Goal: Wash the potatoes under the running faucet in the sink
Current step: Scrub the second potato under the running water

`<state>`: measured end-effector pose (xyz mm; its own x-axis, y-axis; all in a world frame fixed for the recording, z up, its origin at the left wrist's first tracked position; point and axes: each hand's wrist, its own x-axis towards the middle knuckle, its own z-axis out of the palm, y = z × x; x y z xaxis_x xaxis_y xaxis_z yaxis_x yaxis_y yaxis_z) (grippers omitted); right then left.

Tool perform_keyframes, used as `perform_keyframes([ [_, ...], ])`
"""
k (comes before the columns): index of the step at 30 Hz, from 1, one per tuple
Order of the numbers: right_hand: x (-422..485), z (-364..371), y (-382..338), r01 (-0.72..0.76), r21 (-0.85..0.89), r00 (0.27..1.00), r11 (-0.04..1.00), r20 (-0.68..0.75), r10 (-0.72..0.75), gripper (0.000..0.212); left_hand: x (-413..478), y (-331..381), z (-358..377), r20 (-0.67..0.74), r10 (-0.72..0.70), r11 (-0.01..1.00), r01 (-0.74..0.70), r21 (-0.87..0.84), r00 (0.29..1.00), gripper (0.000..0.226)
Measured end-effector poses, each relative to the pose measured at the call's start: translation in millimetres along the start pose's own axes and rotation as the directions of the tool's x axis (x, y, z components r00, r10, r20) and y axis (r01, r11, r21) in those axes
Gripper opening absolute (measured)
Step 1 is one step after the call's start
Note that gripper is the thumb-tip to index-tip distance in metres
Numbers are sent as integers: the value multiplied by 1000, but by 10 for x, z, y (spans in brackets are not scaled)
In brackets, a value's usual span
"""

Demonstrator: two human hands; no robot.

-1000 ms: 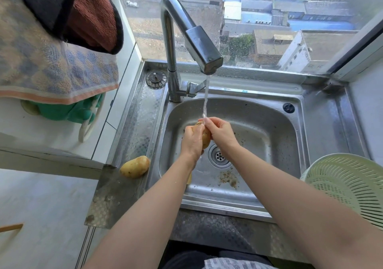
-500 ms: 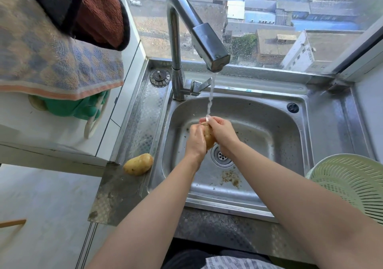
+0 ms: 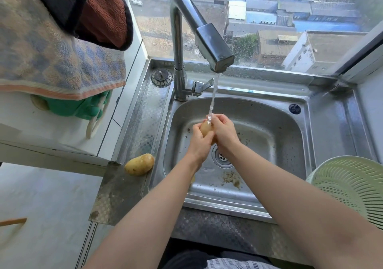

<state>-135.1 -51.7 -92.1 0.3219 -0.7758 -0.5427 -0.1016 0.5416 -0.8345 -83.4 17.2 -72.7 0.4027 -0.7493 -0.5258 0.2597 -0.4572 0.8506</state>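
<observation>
Steel sink (image 3: 269, 127), left hand (image 3: 199, 143) and right hand (image 3: 225, 133) gripping potato (image 3: 205, 128), long axis seemingly upright, under faucet (image 3: 213, 46)

Daylight from the window (image 3: 269, 30) behind the faucet (image 3: 213, 44) lights the scene brightly and evenly; we note soft sheen on the steel sink (image 3: 269, 127) and only faint shadows. Wide-angle distortion curves the frame edges, and we find the near foreground slightly soft.
</observation>
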Motion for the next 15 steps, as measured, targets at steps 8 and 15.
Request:
perform_keyframes([
  [8, 35, 66, 35, -7, -153, 998, 988, 63, 17, 33, 30, -91, -201, -239, 43, 901, 66, 429, 970, 54],
  [15, 26, 346, 31, -84, -148, 987, 985, 122, 103, 33, -8, -100, -910, -468, 307, 614, 203, 763, 829, 48],
])
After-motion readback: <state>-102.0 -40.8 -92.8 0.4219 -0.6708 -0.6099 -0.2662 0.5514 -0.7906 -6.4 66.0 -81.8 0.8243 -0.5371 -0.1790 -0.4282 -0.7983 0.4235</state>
